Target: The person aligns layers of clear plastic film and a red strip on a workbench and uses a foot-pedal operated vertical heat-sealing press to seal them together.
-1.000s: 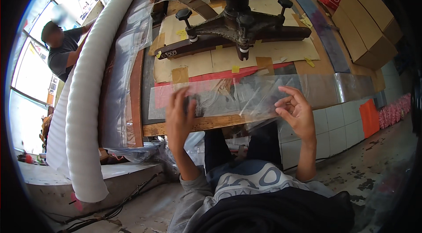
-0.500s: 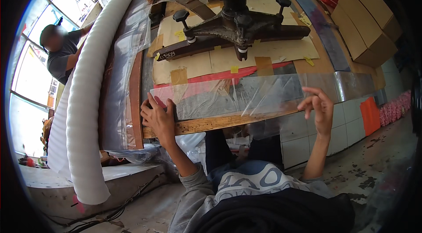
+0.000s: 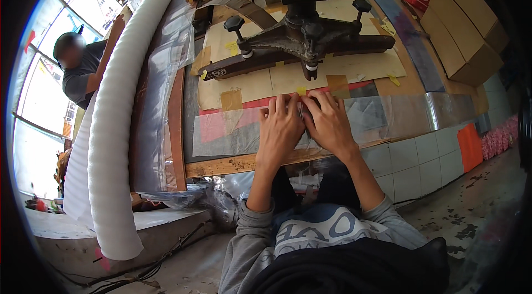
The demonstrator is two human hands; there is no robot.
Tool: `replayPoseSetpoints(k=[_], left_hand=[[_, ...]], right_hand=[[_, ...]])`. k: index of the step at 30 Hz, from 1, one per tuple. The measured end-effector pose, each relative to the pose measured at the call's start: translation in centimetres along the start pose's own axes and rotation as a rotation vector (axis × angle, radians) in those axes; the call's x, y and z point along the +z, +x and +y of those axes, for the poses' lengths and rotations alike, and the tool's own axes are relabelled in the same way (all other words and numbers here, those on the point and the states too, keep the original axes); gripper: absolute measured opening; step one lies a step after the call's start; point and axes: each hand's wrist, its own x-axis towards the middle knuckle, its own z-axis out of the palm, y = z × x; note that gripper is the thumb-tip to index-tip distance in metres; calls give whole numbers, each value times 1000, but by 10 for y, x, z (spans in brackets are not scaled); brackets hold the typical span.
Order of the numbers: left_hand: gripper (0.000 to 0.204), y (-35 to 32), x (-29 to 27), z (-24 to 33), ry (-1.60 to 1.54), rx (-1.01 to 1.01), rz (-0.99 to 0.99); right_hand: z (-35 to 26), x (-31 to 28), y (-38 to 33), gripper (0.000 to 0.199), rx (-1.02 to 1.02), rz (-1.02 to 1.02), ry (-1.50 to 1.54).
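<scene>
A clear plastic sheet (image 3: 368, 122) lies along the near side of the worktable, over grey and pink-red material. My left hand (image 3: 281, 130) and my right hand (image 3: 331, 125) rest side by side on its middle, palms down. Their bent fingers point away from me, and the tips reach its far edge beside a small yellow tape piece (image 3: 301, 90). The thumbs come close together; a small dark thing shows between them, too little to make out. Just beyond stands a dark metal press head (image 3: 310, 33) with black knobs, above a cream board (image 3: 244, 91).
A long white foam roll (image 3: 113, 122) lies at the left, with a person (image 3: 77, 67) behind it holding a brown strip. Cardboard boxes (image 3: 457, 28) stand at the right. A wooden edge (image 3: 221, 165) borders the table near me.
Both hands have come together at the sheet's middle, the left moving right, the right moving left from the air. The plastic now lies flatter. The other person has lifted a brown strip.
</scene>
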Motion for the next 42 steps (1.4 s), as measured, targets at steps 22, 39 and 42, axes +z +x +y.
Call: replayPoseSetpoints(k=[22, 39, 42], left_hand=[[31, 16, -25, -39, 131, 109, -40], [11, -65, -98, -112, 315, -134, -78], [11, -75, -107, -61, 104, -9, -83]], right_hand=[[-1, 5, -3, 20, -48, 54, -48], [-3, 4, -7, 19, -80, 198, -161], [0, -16, -9, 29, -28, 308, -229]])
